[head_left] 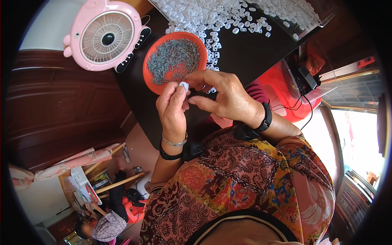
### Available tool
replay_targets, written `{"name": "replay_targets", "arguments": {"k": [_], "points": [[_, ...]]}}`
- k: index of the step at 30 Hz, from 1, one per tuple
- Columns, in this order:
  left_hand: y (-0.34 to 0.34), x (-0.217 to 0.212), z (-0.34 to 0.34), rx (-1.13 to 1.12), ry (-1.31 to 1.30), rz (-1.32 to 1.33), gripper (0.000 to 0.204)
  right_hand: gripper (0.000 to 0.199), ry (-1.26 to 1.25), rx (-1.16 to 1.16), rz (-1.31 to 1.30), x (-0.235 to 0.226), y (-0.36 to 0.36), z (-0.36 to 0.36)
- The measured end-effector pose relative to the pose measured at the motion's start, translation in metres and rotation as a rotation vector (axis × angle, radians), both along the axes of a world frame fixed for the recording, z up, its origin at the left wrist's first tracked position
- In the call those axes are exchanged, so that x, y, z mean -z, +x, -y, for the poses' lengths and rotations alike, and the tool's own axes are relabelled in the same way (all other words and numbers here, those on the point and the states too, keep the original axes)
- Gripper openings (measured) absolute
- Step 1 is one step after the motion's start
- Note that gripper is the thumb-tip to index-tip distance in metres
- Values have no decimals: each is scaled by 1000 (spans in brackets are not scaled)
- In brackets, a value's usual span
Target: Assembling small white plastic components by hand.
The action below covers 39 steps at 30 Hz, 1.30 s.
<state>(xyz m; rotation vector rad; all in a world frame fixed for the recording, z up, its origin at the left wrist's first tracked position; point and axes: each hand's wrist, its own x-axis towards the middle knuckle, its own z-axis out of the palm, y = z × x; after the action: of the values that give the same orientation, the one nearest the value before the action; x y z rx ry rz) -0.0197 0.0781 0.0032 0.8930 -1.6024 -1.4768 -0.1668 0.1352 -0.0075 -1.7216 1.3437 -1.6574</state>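
- Your left hand (172,107) has the small white plastic piece (184,85) pinched at its fingertips, held up just over the near rim of the orange bowl (152,81).
- Your right hand (222,96) sits right next to it, fingers curled, thumb and forefinger closed together at the piece's right side. I can't tell if there's a pin between them, too small to see.
- So the piece sits between both hands, touching the left, and the right one comes at it from the right.
- The long axis of the piece looks roughly upright, though it's tiny, so don't quote me.
- The grey pins (172,57) lie in the bowl just beyond your fingertips; the right hand looks a bit nearer to them.
- The pile of white pieces (220,16) is further out on the dark table (249,53), past the bowl.
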Motion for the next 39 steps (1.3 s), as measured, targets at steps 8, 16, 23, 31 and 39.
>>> {"name": "replay_targets", "arguments": {"k": [8, 16, 23, 31, 39], "points": [[2, -1, -6, -5, -2, 22, 23, 31, 53, -67, 47, 9, 2, 2], [3, -7, -7, 2, -7, 19, 22, 32, -38, -107, 160, 16, 4, 6], [6, -9, -8, 7, -42, 61, 20, 34, -84, -122, 146, 16, 4, 6], [4, -12, -9, 35, -62, 101, 24, 27, 56, -198, 215, 14, 1, 0], [6, -8, -7, 51, -37, 41, 23, 28, -37, -162, 112, 13, -1, -1]]}}
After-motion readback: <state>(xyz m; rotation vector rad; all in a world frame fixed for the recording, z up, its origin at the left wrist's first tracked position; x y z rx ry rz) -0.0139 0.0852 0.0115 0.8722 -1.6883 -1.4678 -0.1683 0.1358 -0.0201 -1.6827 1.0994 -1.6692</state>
